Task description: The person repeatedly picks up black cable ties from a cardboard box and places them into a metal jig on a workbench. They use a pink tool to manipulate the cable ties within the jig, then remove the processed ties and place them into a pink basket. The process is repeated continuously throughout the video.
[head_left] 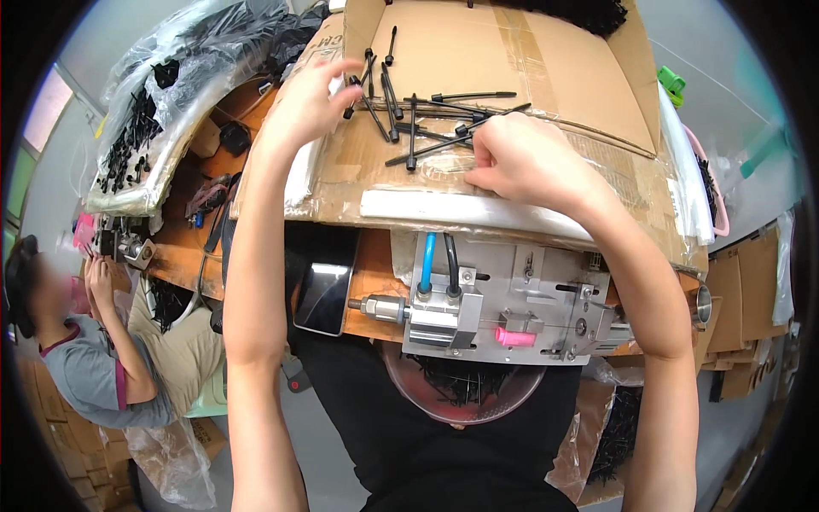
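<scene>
Thin black plastic rods (413,128), each with a thicker knobbed end, lie loosely crossed on a cardboard sheet (341,183). At the pile's left edge, my left hand (309,107) has its thumb and forefinger apart around the end of a rod. My right hand (531,162) rests low over the right side of the pile, its fingers curled under. Whatever those fingers hold, if anything, is hidden from view. One long rod runs up to the knuckles of that hand.
Below the cardboard sits a metal fixture (529,294) with a pneumatic cylinder (444,320) and a pink piece (514,338). A phone (326,294) lies left of it. A clear bowl (512,397) of black parts is beneath. Another person (102,367) works at left.
</scene>
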Demonstrator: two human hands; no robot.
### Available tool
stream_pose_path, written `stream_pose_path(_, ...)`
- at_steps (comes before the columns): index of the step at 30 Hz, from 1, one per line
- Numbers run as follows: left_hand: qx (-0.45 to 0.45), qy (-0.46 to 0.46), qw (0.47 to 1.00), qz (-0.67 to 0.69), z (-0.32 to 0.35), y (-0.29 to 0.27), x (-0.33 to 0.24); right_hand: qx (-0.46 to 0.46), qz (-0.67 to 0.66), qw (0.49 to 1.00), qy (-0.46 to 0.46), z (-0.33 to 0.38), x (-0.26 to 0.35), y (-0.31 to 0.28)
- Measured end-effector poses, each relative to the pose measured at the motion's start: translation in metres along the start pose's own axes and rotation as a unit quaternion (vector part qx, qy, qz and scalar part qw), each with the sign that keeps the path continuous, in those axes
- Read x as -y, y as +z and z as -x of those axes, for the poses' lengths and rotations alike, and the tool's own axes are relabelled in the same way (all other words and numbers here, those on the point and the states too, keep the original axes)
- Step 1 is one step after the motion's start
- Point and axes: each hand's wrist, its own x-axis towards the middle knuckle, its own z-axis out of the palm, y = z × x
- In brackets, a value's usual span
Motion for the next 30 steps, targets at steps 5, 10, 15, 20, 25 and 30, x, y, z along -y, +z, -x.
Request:
stream_pose_path(5,0.032,-0.092,0.994,0.052,0.022,0.014,-0.026,0.015,0.004,0.998,0.061,0.041,-0.029,-0.030)
stream_pose_path(10,-0.005,-0.033,0.996,0.083,0.027,0.035,-0.084,-0.142,0.010,0.982,0.126,0.104,-0.092,-0.048)
stream_pose_path(15,0.019,0.029,0.989,0.143,0.001,0.073,-0.140,-0.184,0.053,0.960,0.207,0.137,-0.120,-0.054)
stream_pose_path(20,0.057,0.071,0.995,0.039,-0.013,0.075,-0.163,-0.227,0.160,0.909,0.310,0.144,-0.188,-0.056)
stream_pose_path(25,0.069,0.006,0.989,-0.128,-0.022,0.035,-0.160,-0.195,0.343,0.835,0.384,0.141,-0.285,-0.075)
stream_pose_path(30,0.000,0.172,0.959,-0.227,-0.017,0.022,-0.131,-0.083,0.005,0.987,0.135,0.058,-0.150,-0.068)
